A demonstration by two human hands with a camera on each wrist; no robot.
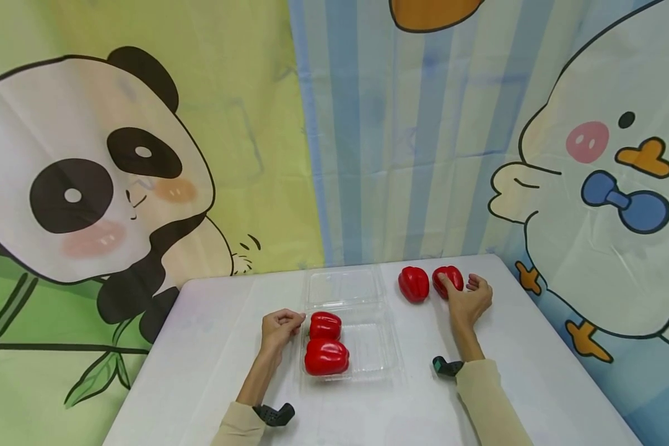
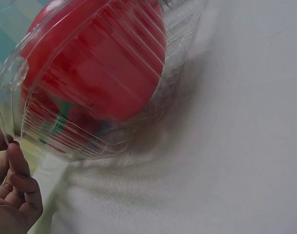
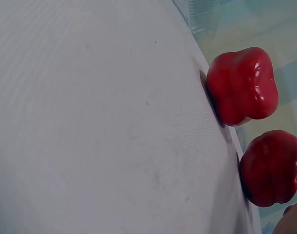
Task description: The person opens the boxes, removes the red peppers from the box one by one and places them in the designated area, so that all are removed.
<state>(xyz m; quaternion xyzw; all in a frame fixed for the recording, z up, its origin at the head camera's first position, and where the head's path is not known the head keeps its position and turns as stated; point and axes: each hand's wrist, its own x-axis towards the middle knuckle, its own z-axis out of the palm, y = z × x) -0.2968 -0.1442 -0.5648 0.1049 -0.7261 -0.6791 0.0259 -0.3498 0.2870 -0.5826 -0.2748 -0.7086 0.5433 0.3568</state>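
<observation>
My left hand (image 1: 279,329) pinches the left rim of a clear plastic container (image 1: 370,347) between thumb and forefinger; the left wrist view shows the fingertips (image 2: 17,158) at its edge. Inside, along the left side, lie two red bell peppers, a rear one (image 1: 325,326) and a front one (image 1: 326,357). At the back right of the table my right hand (image 1: 468,303) reaches round another red bell pepper (image 1: 448,280), thumb over its near side and bent fingers to its right. Most of this hand is outside the right wrist view, where that pepper (image 3: 271,168) rests on the table.
A further red bell pepper (image 1: 414,284) sits just left of the one at my right hand. The container's clear lid (image 1: 344,288) lies folded back behind it on the white table (image 1: 223,359). A printed curtain (image 1: 368,155) hangs along the table's far edge.
</observation>
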